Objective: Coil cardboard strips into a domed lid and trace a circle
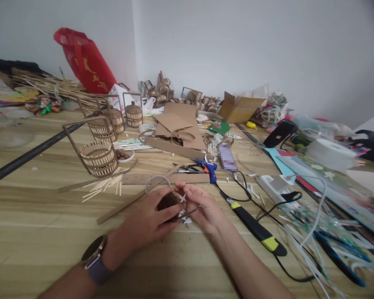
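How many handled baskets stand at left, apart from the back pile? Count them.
4: front basket, middle basket close behind, third basket partly behind that, fourth basket farther right. Others may be hidden.

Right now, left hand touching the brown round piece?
Touching: the head view shows the left hand gripping the brown round piece, fingers across it.

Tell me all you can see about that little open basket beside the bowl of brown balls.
The little open basket is round, with pale upright slats and brown bands, and looks like bamboo. A squared brown handle rises above it, slanting leftward in view. No lid is on it; its floor cannot be made out. It stands upright on the table, beside the bowl and near some pale sticks. Neither the left hand nor the right hand touches it.
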The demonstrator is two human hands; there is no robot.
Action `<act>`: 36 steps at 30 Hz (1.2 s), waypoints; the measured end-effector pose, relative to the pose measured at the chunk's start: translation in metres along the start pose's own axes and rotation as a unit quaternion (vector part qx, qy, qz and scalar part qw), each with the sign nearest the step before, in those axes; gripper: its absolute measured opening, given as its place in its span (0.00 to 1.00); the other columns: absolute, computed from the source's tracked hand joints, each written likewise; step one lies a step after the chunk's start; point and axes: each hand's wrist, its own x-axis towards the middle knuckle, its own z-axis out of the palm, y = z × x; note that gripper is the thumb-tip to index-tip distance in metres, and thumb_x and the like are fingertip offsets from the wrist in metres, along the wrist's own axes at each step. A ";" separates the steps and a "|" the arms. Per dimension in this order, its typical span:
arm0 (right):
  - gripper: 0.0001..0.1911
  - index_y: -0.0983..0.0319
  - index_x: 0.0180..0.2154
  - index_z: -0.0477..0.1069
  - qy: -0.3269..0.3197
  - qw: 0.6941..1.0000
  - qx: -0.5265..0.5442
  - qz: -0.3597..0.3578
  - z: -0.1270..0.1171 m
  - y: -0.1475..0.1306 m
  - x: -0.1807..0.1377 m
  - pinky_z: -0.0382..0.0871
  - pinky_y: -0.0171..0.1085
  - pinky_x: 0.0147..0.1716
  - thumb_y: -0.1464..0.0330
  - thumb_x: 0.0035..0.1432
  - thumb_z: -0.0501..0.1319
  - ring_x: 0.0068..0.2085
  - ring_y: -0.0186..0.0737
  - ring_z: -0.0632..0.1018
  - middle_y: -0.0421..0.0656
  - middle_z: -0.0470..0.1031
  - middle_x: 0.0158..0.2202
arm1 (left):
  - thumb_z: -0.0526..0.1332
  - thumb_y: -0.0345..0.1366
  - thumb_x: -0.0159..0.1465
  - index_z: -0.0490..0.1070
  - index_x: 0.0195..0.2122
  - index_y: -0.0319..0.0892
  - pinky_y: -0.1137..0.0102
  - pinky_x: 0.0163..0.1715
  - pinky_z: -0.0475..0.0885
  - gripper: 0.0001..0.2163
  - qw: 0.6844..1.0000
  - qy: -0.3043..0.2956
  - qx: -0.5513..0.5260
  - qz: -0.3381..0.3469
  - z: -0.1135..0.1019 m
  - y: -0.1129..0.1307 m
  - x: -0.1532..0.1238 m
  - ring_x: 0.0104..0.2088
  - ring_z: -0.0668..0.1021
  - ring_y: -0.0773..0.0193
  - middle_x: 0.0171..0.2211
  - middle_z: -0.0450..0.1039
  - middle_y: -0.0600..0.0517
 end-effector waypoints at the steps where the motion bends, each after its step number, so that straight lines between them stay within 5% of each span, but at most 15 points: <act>1: 0.13 0.60 0.32 0.82 0.001 1.000 0.000 0.002 0.000 0.000 0.000 0.71 0.34 0.41 0.65 0.42 0.79 0.42 0.38 0.79 0.42 0.82 0.39 | 0.57 0.40 0.72 0.68 0.59 0.45 0.55 0.53 0.75 0.16 1.000 0.002 0.000 0.003 0.000 0.000 0.000 0.55 0.72 0.51 0.59 0.62 0.39; 20: 0.15 0.60 0.27 0.78 0.016 0.999 -0.047 0.010 0.007 0.001 0.000 0.70 0.34 0.36 0.67 0.36 0.80 0.38 0.37 0.77 0.40 0.79 0.42 | 0.56 0.40 0.72 0.70 0.56 0.46 0.53 0.54 0.75 0.14 0.999 -0.030 -0.019 -0.015 0.002 -0.001 -0.003 0.57 0.71 0.47 0.61 0.59 0.40; 24: 0.15 0.58 0.28 0.78 0.016 0.992 -0.111 -0.063 0.009 0.003 0.001 0.68 0.33 0.39 0.66 0.37 0.80 0.39 0.36 0.76 0.38 0.78 0.39 | 0.58 0.39 0.71 0.70 0.56 0.46 0.54 0.53 0.75 0.14 0.999 -0.032 -0.025 -0.021 0.000 0.000 -0.002 0.56 0.72 0.48 0.59 0.60 0.40; 30: 0.13 0.56 0.31 0.77 0.012 0.966 -0.221 -0.136 0.003 0.006 0.002 0.65 0.34 0.29 0.60 0.46 0.76 0.29 0.34 0.72 0.36 0.75 0.29 | 0.60 0.39 0.70 0.69 0.56 0.47 0.56 0.52 0.76 0.14 0.998 -0.016 -0.046 -0.031 0.000 0.000 -0.003 0.54 0.73 0.51 0.58 0.62 0.40; 36: 0.04 0.55 0.31 0.77 0.040 0.900 -0.343 -0.265 0.000 0.008 0.002 0.69 0.42 0.41 0.67 0.51 0.71 0.37 0.42 0.76 0.40 0.77 0.32 | 0.63 0.42 0.68 0.66 0.56 0.48 0.55 0.53 0.75 0.17 0.991 0.010 -0.109 -0.082 0.004 0.000 -0.006 0.56 0.74 0.50 0.57 0.66 0.42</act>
